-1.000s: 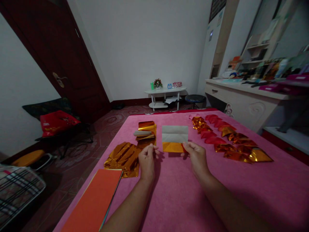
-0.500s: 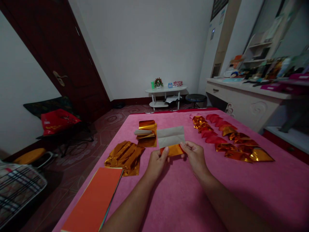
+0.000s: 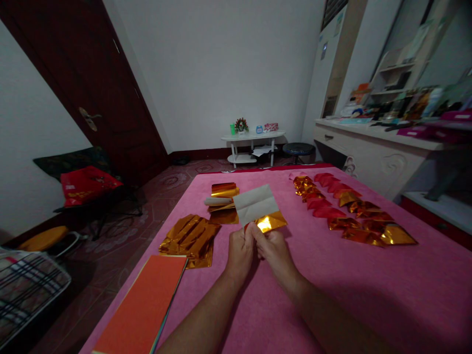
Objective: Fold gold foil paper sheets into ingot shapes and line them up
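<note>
Head cam: 1 grey sheet [image 3: 255, 202] w/ gold foil band, beyond & R of orange paper stack [image 3: 142, 300]; directly ahead of hands, approx. square, long axis unclear. L hand [image 3: 240, 248] & R hand [image 3: 273, 250], equally near: fingers curled tight, pinching sheet's near L corner. Red bag [image 3: 86, 188], beyond/L of stack: yellow print, illegible. Brands: none legible.

No text can be read; the print [image 3: 78, 197] on the red bag [image 3: 90, 182] is blurred.
</note>
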Demonstrator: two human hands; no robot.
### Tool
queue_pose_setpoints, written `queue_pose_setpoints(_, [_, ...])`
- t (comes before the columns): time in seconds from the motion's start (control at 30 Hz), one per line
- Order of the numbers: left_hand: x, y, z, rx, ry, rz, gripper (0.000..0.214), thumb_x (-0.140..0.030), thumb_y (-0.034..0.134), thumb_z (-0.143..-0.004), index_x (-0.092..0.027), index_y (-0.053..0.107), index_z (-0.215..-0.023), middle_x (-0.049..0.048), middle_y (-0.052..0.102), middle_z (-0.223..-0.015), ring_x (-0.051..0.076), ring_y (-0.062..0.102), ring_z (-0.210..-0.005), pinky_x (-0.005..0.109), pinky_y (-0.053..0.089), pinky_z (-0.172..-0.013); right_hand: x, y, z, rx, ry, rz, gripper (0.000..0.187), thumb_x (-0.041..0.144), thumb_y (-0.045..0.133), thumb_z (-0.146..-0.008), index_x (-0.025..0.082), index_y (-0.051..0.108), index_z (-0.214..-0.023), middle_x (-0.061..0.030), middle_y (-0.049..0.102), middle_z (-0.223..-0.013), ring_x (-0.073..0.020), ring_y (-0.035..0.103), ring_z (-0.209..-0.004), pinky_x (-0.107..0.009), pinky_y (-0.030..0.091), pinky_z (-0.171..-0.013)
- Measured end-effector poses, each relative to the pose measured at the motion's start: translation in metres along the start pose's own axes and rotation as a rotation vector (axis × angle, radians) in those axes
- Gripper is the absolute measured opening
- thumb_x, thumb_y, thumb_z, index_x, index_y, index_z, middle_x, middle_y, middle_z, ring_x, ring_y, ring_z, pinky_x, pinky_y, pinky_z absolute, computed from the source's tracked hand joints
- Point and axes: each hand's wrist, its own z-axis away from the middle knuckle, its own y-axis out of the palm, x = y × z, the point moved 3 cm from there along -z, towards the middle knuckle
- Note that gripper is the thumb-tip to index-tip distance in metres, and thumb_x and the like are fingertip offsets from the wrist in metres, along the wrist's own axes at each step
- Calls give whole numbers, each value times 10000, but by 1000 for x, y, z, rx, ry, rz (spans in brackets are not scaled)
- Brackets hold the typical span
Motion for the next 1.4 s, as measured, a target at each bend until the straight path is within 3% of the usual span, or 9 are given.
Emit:
queue_pose_setpoints(0.27, [-11, 0, -1, 6, 87, -56, 472, -486, 444, -883, -150, 586, -582, -3, 514, -528, 111, 429, -503, 223, 316, -506, 5, -29, -10, -215, -50, -67, 498, 604, 576, -765, 223, 382, -510, 67, 338, -412, -81, 309, -366, -237, 258, -371])
queue_pose_setpoints(0.47, [-7, -14, -8, -49, 107, -79, 435, -444, 435, -892, -156, 603, -613, 5, 559, -593, 132, 479, -574, 230, 352, -572, 4, -72, -27, -408, -180, -198, 521, 611, 555, -787, 218, 348, -514, 84, 304, -418, -65, 283, -354, -226, 293, -382])
queue_pose_setpoints(0.53, [-6, -18, -9, -55, 97, -73, 425, -438, 439, -889, -156, 613, -622, 13, 578, -615, 146, 508, -610, 233, 367, -591, 3, -79, -31, -347, -153, -215, 500, 635, 505, -804, 204, 434, -561, 65, 375, -448, -68, 324, -362, -220, 295, -381])
queue_pose_setpoints(0.7, [-6, -12, -7, 46, 61, -56, 430, -463, 488, -855, -149, 628, -597, 17, 597, -613, 149, 523, -604, 234, 384, -592, 6, -65, -27, -113, -87, -39, 386, 560, 607, -766, 185, 566, -683, 46, 471, -542, -75, 384, -410, -206, 257, -368])
queue_pose_setpoints(0.83, [-5, -5, -2, -15, -30, 72, 423, -518, 564, -795, -136, 655, -638, 7, 588, -562, 132, 515, -548, 230, 390, -545, 11, -52, -16, -254, -168, -26, 324, 480, 620, -786, 185, 562, -666, 61, 420, -539, -62, 308, -415, -205, 218, -370])
queue_pose_setpoints(0.97, [-15, 8, 5, 4, 40, 210, 345, -410, 684, -736, -140, 689, -951, 76, 705, -917, 198, 636, -856, 273, 473, -764, 16, -36, -2, -325, -191, -3, 298, 461, 589, -813, 187, 582, -695, 52, 423, -525, -80, 355, -445, -208, 264, -396])
queue_pose_setpoints(1.07, [-20, 11, 8, -113, 68, 164, 310, -340, 686, -742, -162, 666, -995, 88, 687, -1039, 207, 611, -989, 296, 442, -891, 21, -22, 8, -287, -184, 20, 303, 441, 597, -805, 189, 555, -641, 43, 446, -524, -86, 377, -461, -208, 289, -412])
queue_pose_setpoints(1.23, [-16, -1, 5, -274, 100, 38, 190, -350, 590, -816, -171, 632, -768, 35, 663, -796, 171, 593, -789, 258, 449, -744, 19, -19, 8, -256, -175, 15, 315, 450, 625, -778, 195, 535, -618, 52, 435, -530, -75, 322, -432, -218, 247, -390])
queue_pose_setpoints(1.4, [-3, -29, -9, -379, 104, -42, 472, -425, 528, -844, -186, 350, -478, -60, 326, -461, 78, 308, -457, 223, 262, -473, 7, -47, -9, -345, -197, 2, 303, 464, 635, -776, 179, 595, -684, 60, 423, -512, -66, 314, -410, -221, 231, -378])
